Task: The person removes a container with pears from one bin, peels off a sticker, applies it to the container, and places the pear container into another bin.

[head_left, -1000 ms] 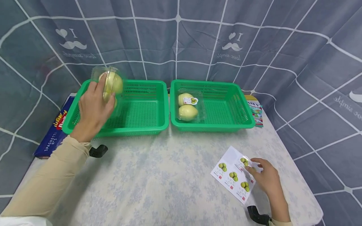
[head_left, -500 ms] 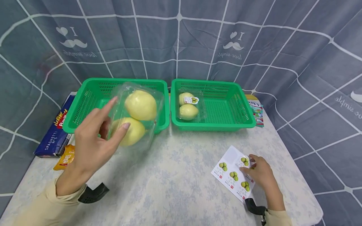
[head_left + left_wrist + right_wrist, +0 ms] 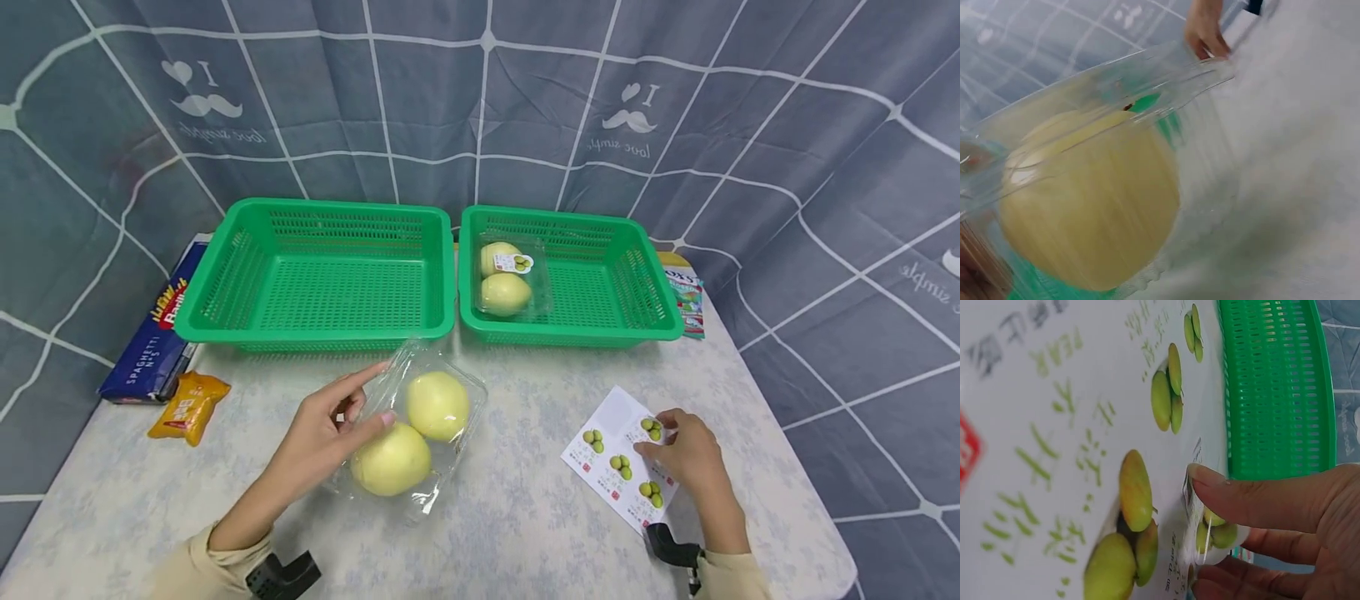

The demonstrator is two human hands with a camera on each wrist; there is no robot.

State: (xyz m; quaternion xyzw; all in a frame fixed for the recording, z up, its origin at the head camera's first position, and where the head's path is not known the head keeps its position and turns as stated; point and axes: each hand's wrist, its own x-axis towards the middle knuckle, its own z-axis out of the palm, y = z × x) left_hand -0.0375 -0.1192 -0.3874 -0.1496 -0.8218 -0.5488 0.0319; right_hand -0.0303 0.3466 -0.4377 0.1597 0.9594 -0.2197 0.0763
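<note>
My left hand (image 3: 318,442) grips a clear plastic clamshell box (image 3: 457,450) by its left side, thumb on top. Two pale yellow pears (image 3: 437,406) lie inside it, and the box is tilted over the table. One pear (image 3: 1091,200) fills much of the left wrist view behind the plastic. At the right, a white sheet of pear stickers (image 3: 600,467) lies on the table. My right hand (image 3: 686,454) pinches a pear sticker (image 3: 1216,536) at the sheet's far right edge between thumb and fingers, and its edge stands up from the sheet.
Two green baskets stand at the back. The left basket (image 3: 337,333) has a bare bottom; the right basket (image 3: 570,333) holds a labelled pear pack (image 3: 506,279). At the left are a blue spaghetti box (image 3: 153,342) and an orange packet (image 3: 191,406); a green-red packet (image 3: 688,304) lies far right.
My left hand has brought the pear box out of the left basket, toward me and to the right, over the table. My right hand stays at the sticker sheet, shifted slightly left.
</note>
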